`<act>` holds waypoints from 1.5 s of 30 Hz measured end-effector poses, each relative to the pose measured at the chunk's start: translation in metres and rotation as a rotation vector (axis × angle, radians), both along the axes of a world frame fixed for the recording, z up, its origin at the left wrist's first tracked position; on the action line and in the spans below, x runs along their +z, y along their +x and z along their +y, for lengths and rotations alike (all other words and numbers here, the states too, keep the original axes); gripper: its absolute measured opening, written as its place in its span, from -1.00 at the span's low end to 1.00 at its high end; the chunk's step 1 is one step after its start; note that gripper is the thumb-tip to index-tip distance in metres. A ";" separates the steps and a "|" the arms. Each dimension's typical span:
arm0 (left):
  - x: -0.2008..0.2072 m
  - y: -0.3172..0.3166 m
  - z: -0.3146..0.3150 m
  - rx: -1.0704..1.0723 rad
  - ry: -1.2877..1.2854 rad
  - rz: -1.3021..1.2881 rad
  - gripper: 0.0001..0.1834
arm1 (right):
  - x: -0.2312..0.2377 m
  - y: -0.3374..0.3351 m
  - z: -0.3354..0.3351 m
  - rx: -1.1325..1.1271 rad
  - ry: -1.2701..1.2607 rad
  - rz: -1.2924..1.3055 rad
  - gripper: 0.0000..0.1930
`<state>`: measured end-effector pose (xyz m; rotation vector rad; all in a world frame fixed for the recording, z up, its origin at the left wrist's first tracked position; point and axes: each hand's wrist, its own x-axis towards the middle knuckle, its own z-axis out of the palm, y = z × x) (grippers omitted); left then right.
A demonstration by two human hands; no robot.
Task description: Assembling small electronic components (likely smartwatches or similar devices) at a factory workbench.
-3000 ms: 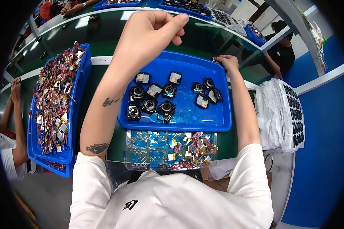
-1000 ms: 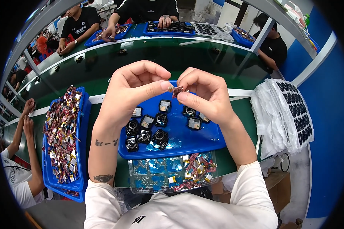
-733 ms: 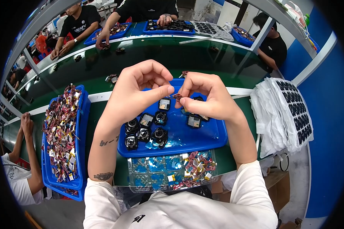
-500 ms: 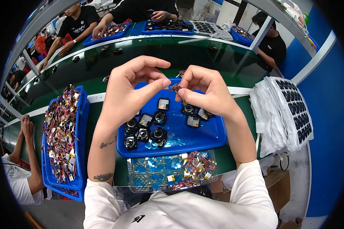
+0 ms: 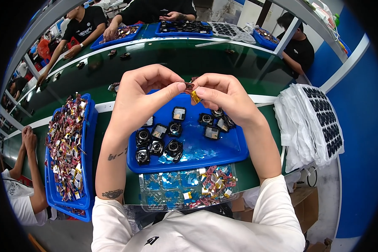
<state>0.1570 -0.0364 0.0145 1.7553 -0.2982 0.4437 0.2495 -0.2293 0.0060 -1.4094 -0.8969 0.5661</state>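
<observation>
Over the far edge of the blue tray [image 5: 193,165], my two hands meet fingertip to fingertip. My left hand [image 5: 140,94] is closed in a pinch on a small dark red circuit board [image 5: 189,85]. Just below it, my right hand [image 5: 227,98] pinches a yellow-taped piece [image 5: 195,97] that seems joined to the board; the joint is too small to make out. Beneath my hands, several black watch cases [image 5: 156,147] lie in the tray in two groups, left and right. Scraps of blue film [image 5: 193,153] are scattered on its floor.
A clear compartment tray [image 5: 147,197] with blue films and small boards sits close to me. A blue bin [image 5: 88,147] heaped with circuit boards stands left, stacked white sheets [image 5: 296,126] right. Beyond runs a green conveyor belt [image 5: 155,54], with co-workers across it and one at left.
My left fingers have closed onto the circuit board, which was only in my right hand. The yellow-taped piece has come into view. Parts on the belt have shifted slightly left.
</observation>
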 end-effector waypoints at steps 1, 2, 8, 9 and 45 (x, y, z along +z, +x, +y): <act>-0.001 0.001 0.000 -0.001 -0.001 0.001 -0.87 | -0.002 0.001 0.000 -0.010 0.020 -0.011 -0.74; -0.001 0.002 -0.001 0.024 -0.008 0.001 -0.86 | -0.004 0.002 0.001 -0.011 0.019 -0.010 -0.74; -0.002 0.003 -0.005 0.061 0.153 0.053 -0.81 | -0.010 0.001 0.006 -0.115 0.131 -0.253 -0.78; -0.002 0.003 -0.005 0.062 0.223 0.083 -0.80 | -0.011 0.002 0.005 -0.130 0.128 -0.265 -0.78; -0.013 0.009 -0.018 0.195 0.100 -0.101 -0.84 | -0.011 0.003 0.006 -0.305 0.175 -0.264 -0.80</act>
